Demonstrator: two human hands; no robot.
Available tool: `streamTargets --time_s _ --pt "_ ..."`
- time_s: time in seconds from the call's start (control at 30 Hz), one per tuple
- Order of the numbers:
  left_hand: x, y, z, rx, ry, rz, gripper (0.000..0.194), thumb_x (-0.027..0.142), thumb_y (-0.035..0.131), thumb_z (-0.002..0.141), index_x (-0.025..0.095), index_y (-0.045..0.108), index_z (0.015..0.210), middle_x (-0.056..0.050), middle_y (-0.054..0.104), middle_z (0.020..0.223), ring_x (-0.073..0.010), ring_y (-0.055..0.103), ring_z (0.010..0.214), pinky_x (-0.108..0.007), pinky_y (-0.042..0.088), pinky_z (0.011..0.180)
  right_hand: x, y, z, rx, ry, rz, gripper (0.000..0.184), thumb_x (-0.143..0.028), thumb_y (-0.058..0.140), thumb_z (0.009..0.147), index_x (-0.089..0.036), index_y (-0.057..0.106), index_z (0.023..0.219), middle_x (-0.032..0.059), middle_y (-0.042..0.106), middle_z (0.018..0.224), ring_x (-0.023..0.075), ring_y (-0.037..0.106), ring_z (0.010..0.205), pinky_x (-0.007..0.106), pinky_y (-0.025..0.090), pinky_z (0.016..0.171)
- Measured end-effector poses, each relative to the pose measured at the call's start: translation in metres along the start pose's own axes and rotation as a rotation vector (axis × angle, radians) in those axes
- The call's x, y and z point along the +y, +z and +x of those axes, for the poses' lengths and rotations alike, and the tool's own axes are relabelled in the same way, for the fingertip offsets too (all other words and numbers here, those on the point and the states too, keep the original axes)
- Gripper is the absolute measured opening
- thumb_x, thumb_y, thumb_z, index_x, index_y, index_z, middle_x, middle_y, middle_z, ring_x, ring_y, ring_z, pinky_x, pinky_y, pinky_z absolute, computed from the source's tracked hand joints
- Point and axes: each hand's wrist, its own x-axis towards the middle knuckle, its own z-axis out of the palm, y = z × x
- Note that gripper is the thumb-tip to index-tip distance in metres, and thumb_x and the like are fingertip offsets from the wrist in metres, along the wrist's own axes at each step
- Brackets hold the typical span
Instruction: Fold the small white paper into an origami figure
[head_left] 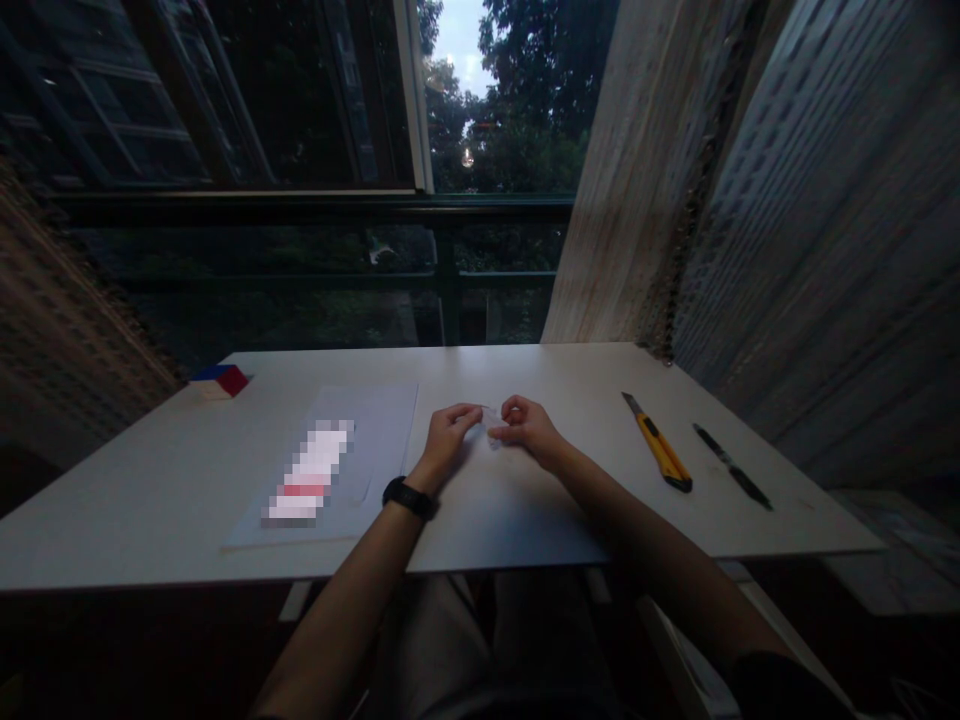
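Observation:
Between my hands, over the middle of the white table, is a small crumpled whitish piece that looks like paper or thin plastic; its exact kind is unclear. My left hand pinches its left edge between thumb and fingers, and a black band circles that wrist. From the other side my right hand grips the same piece, thumb below and fingers curled above. Left of my hands lies a stack of white paper sheets, partly covered by a blurred-out patch.
On the white table, a yellow box cutter with its blade out lies to the right, beside a black pen. A puzzle cube sits at the far left. Behind the table are a window and curtains.

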Motion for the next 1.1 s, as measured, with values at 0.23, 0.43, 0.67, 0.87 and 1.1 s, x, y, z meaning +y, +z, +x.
streamTargets --time_s 0.23,0.43,0.67,0.87,1.1 --pt "0.0053 0.0014 -0.0029 0.005 0.02 0.018 0.021 0.033 0.068 0.062 0.015 0.072 0.071 -0.009 0.07 0.077 -0.0232 0.06 0.08 -0.032 0.044 0.077 -0.0001 0.0013 -0.0004 0.008 0.008 -0.007 0.048 -0.028 0.082 0.039 -0.018 0.046 0.068 -0.0061 0.057 0.051 0.01 0.054 0.043 0.02 0.039 0.041" --pt "0.0066 0.002 -0.0044 -0.007 0.041 0.016 0.021 0.033 0.067 0.064 0.015 0.072 0.072 -0.009 0.07 0.081 -0.0224 0.061 0.082 -0.032 0.044 0.078 0.0 0.0012 -0.0003 0.015 0.017 0.001 0.048 -0.027 0.083 0.038 -0.018 0.047 0.068 -0.0058 0.058 0.051 0.0097 0.053 0.042 0.02 0.038 0.041" --pt "0.0048 0.0018 -0.0037 -0.02 0.064 0.016 0.021 0.033 0.067 0.066 0.015 0.072 0.076 -0.01 0.07 0.084 -0.0218 0.062 0.084 -0.031 0.045 0.077 0.0006 0.0 0.0001 0.008 0.025 0.012 0.047 -0.026 0.082 0.041 -0.018 0.047 0.07 -0.0051 0.06 0.052 0.0101 0.055 0.044 0.02 0.04 0.043" --pt "0.0048 0.0018 -0.0042 -0.053 0.083 0.02 0.023 0.035 0.066 0.068 0.015 0.072 0.08 -0.01 0.069 0.089 -0.0223 0.061 0.087 -0.032 0.045 0.079 0.0011 -0.001 0.0008 0.01 0.033 0.031 0.048 -0.025 0.082 0.04 -0.018 0.046 0.07 -0.0043 0.061 0.054 0.0109 0.056 0.045 0.021 0.041 0.044" --pt "0.0038 0.0014 -0.004 -0.041 0.069 0.035 0.025 0.036 0.066 0.068 0.014 0.072 0.078 -0.01 0.07 0.087 -0.0232 0.062 0.087 -0.033 0.046 0.08 0.0027 -0.0012 0.0015 0.004 0.042 0.028 0.046 -0.024 0.082 0.041 -0.018 0.047 0.07 -0.0044 0.061 0.052 0.0106 0.056 0.044 0.02 0.04 0.044"
